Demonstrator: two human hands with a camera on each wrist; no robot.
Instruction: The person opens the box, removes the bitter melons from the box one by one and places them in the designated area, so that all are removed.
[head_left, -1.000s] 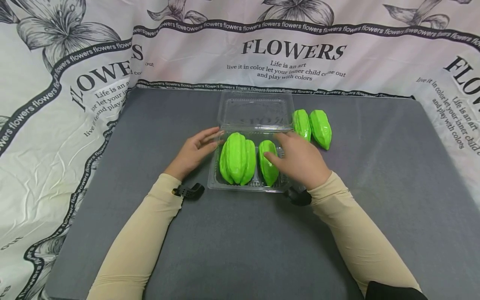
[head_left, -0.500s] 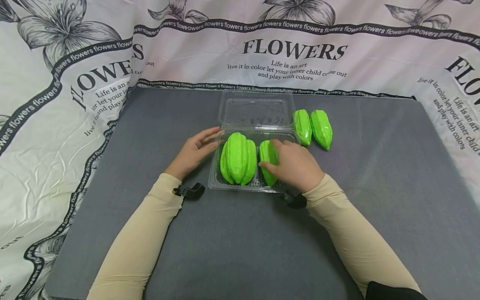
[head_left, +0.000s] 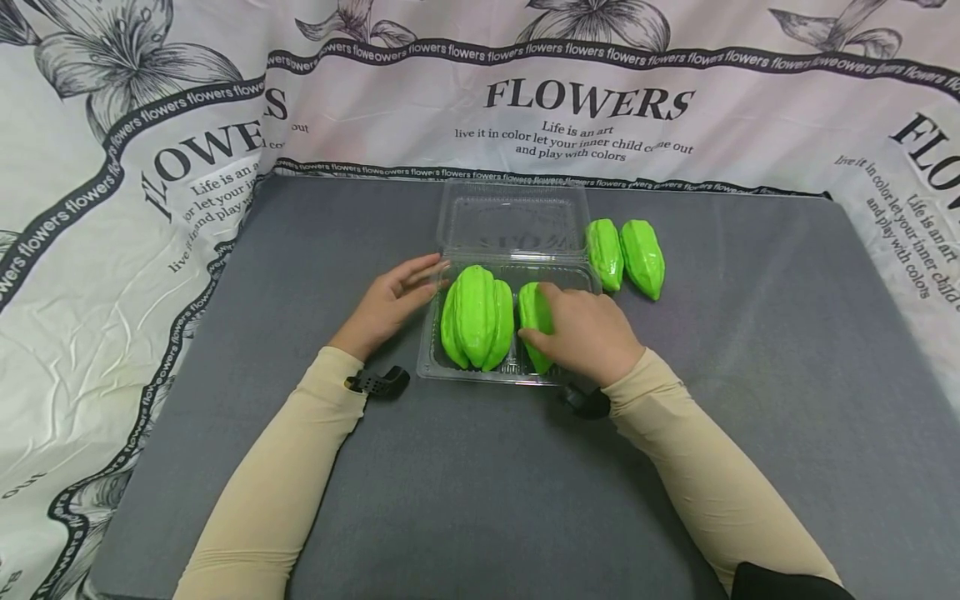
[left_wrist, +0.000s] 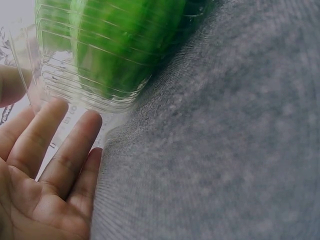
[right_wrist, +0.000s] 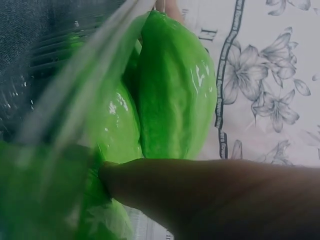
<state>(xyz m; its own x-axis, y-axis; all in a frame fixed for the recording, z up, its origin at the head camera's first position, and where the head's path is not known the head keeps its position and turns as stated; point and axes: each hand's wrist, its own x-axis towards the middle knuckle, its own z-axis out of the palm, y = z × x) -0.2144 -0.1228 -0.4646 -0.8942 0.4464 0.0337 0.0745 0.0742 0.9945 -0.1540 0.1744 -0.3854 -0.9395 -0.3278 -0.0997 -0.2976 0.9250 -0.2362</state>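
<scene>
A hinged clear plastic container [head_left: 487, 377] lies in the middle of the grey table with its lid tipped back. Several bright green star fruits [head_left: 477, 321] are stacked in its left part. My right hand [head_left: 588, 329] grips another star fruit [head_left: 534, 312] in the right part, thumb on its near side, partly covering it. In the right wrist view the thumb [right_wrist: 150, 187] crosses in front of the green fruits. My left hand [head_left: 386, 302] touches the container's left side with relaxed fingers; in the left wrist view its fingertips [left_wrist: 90, 122] are right at the ribbed wall.
Two more star fruits [head_left: 641, 258] lie on the table behind and right of the container, close to its lid [head_left: 513, 218]. A white cloth printed with flowers and text [head_left: 585, 117] hangs along the back and left of the grey table [head_left: 450, 483].
My right hand has come down and left onto the star fruit in the container's right part, covering more of it. The left hand has stayed in place.
</scene>
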